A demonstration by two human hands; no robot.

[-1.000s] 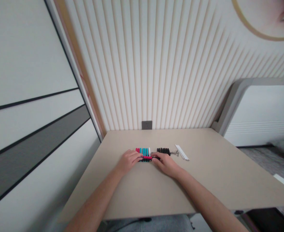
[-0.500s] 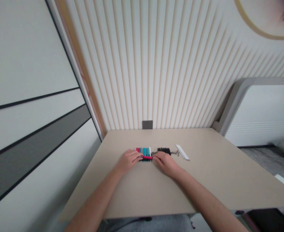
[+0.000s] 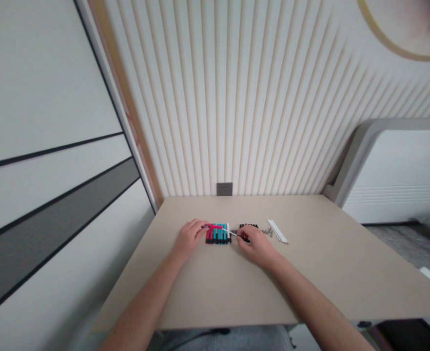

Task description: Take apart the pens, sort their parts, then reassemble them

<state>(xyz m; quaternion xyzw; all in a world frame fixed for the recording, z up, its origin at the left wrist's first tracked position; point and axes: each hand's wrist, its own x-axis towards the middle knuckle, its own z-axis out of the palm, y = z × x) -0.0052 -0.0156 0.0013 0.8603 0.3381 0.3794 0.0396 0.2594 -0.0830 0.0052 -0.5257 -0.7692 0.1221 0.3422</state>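
My left hand (image 3: 189,237) pinches a red pen barrel (image 3: 216,226) by its dark end, above a row of pens. Between the fingers of my right hand (image 3: 258,244) is a black pen part (image 3: 243,238). A thin white refill (image 3: 230,232) spans the gap from that part to the open end of the red barrel; how far it reaches inside is hidden. Red, teal and white barrels with black ends make up the row of pens (image 3: 219,239) below. Beyond my right hand, several black pen parts (image 3: 249,226) are partly covered by it.
Small metal springs (image 3: 266,232) lie right of the black parts, followed by a bundle of white refills (image 3: 278,231). The beige table (image 3: 215,287) meets a ribbed wall with a grey socket (image 3: 224,189). A white cabinet (image 3: 54,204) stands at the left.
My hands have moved apart, the left one up and left with the red barrel. The white refill now shows between the barrel and the black part, and more of the row is uncovered.
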